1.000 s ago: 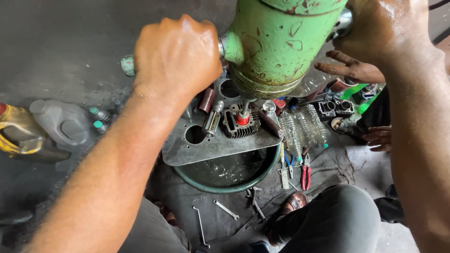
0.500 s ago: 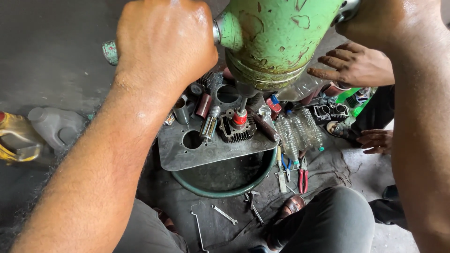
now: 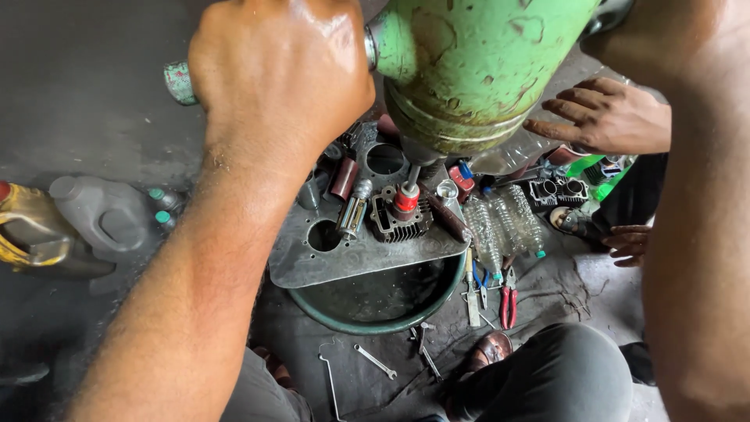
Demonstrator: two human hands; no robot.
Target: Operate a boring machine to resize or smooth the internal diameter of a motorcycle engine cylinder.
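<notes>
My left hand [image 3: 281, 78] is closed around the left side handle [image 3: 180, 82] of a big green, paint-chipped drill-like machine [image 3: 476, 70]. My right hand [image 3: 664, 35] grips the machine's other side at the top right and is mostly cut off by the frame edge. From the machine's underside a red-tipped tool [image 3: 406, 199] points down at a finned cylinder head [image 3: 398, 223]. The head lies on a grey metal plate [image 3: 344, 262] set over a green basin [image 3: 375, 316] of dark liquid.
Another person's hand [image 3: 605, 117] rests beside the machine, their other hand [image 3: 633, 242] lower right. Clear plastic bottles [image 3: 504, 223], red pliers [image 3: 508, 301], wrenches [image 3: 375, 361], a grey jug [image 3: 101, 215] and a yellow container [image 3: 23, 238] lie about. My knee [image 3: 562, 375] is below.
The machine and both my hands have come nearer the camera and fill more of the view. My grip on both sides is unchanged. The other person's hand stays by the machine.
</notes>
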